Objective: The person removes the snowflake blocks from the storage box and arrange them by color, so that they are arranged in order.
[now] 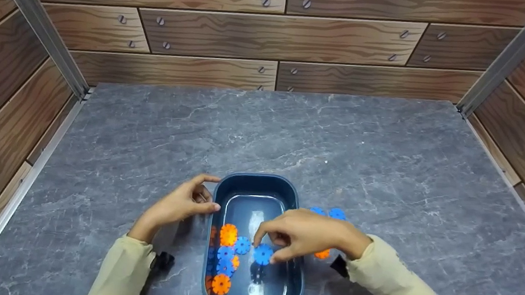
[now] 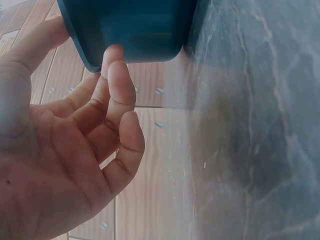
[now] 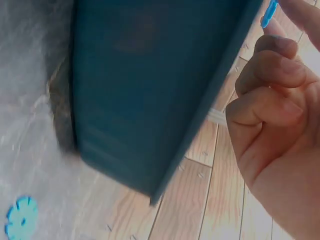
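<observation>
On the counter (image 1: 409,155), some discs (image 1: 228,235) already lay in the tub (image 1: 257,184), the left hand (image 1: 181,203) held its left rim, the right grip (image 1: 307,230) pinched a blue disc (image 1: 263,256) above, and others (image 1: 337,214) waited right.

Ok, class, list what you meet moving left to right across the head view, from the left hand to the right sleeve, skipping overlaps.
Left hand → farthest orange piece in the tray → blue piece beside it → blue piece pinched by the right hand → rightmost blue piece outside the tray → right sleeve.
</observation>
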### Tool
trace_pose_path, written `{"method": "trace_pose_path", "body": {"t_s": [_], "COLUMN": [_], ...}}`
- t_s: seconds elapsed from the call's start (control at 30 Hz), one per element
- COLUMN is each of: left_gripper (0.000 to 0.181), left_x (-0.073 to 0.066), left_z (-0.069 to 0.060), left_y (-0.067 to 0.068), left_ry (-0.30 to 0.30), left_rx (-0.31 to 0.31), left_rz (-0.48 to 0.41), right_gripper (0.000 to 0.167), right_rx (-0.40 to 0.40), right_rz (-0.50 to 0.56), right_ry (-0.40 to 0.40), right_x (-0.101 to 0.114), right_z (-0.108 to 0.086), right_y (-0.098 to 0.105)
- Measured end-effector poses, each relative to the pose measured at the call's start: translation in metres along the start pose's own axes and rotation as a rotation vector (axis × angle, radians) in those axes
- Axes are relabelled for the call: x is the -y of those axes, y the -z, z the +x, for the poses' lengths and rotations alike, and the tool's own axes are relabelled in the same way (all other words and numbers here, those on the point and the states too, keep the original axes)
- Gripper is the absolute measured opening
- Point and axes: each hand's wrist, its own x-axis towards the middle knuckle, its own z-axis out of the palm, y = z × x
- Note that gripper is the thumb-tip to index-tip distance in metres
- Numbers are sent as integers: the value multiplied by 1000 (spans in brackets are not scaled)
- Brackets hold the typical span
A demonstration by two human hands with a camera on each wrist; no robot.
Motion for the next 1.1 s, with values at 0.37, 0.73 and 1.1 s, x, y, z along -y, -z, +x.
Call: {"method": "trace_pose_path", "body": {"t_s": [0.37,0.73,1.1], "left_gripper": [60,63,63], "left_x": [0,-1,1], "left_z": [2,0,0], "left_y": [1,1,1], "left_ry": [0,-6,-5], "left_rx": [-5,8,4], "left_rz": [8,0,1], "right_gripper": [30,29,29], "right_rx": [-93,-190,-251], "right_rz": [42,73,136], "right_ry": [-28,-75,-198], "right_x": [-9,-23,-40], "right_z": [-25,-46,-75], "right_y": [18,29,34]}}
